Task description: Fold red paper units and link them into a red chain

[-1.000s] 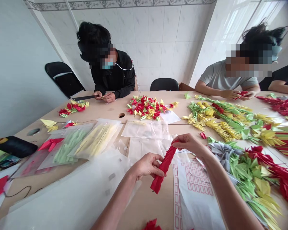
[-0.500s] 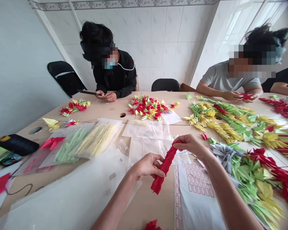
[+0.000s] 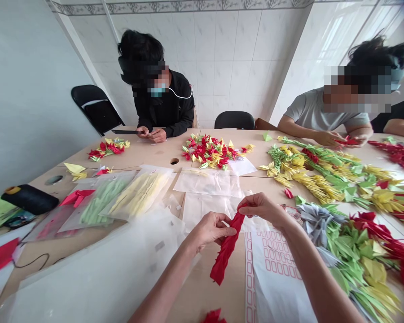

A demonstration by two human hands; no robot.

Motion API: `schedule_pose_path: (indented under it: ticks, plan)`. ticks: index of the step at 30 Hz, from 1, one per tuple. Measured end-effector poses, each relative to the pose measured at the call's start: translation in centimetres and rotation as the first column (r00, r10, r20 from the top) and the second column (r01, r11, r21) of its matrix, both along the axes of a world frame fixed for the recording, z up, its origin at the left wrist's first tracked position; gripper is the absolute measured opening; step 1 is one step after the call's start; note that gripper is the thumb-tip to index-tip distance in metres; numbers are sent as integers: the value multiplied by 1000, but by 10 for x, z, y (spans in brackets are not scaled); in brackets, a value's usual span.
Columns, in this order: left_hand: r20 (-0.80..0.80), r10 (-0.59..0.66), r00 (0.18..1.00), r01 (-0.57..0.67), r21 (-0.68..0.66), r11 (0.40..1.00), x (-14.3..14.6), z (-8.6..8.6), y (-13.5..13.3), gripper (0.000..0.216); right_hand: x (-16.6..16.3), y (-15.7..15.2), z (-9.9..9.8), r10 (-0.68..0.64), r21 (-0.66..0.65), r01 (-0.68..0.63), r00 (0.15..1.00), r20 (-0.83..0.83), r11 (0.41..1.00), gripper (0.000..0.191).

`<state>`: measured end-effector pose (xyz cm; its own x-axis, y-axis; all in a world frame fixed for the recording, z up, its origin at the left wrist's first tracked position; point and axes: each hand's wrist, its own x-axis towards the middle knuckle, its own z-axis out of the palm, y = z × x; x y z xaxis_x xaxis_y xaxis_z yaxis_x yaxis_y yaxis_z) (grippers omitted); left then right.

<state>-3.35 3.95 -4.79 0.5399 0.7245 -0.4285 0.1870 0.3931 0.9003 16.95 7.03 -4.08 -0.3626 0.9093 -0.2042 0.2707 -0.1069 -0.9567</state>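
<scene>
Both my hands hold a string of folded red paper pieces (image 3: 226, 255), tilted above the table, with its lower end hanging free toward me. My left hand (image 3: 211, 231) pinches it in its upper part between thumb and fingers. At the very top, my right hand (image 3: 261, 208) grips the end with its fingertips. Underneath on the right lies a white sheet printed with red outlined boxes (image 3: 279, 258). Another red folded paper piece (image 3: 214, 316) shows at the bottom edge of the view.
Clear plastic bags of yellow (image 3: 134, 190) and green strips (image 3: 103, 202) lie left, near a black thread spool (image 3: 30, 199). Folded paper strings (image 3: 350, 242) are heaped right. A mixed pile (image 3: 208, 150) sits mid-table. Co-workers (image 3: 164, 107) sit across, one in grey (image 3: 318, 112).
My left hand has slid up the red paper string toward my right hand, so more of its lower end hangs free. My right hand has shifted slightly lower and left.
</scene>
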Motion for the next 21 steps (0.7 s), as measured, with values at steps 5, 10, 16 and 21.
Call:
schedule_pose_path:
  ticks: [5, 10, 16, 21]
  plan:
    - [-3, 5, 1000, -5, 0, 1000, 0, -2, 1, 21, -3, 0, -2, 18, 3, -18, 1000, -3, 1000, 18]
    - [-1, 11, 1000, -11, -5, 1000, 0, -4, 1, 22, -2, 1, -2, 21, 6, -21, 1000, 2, 1000, 19]
    - [8, 38, 999, -38, 7, 999, 1, -6, 1, 25, -4, -1, 0, 41, 7, -41, 999, 5, 999, 18]
    - [17, 60, 998, -60, 20, 998, 1, -5, 1, 22, -6, -2, 3, 55, 11, -55, 998, 5, 998, 19]
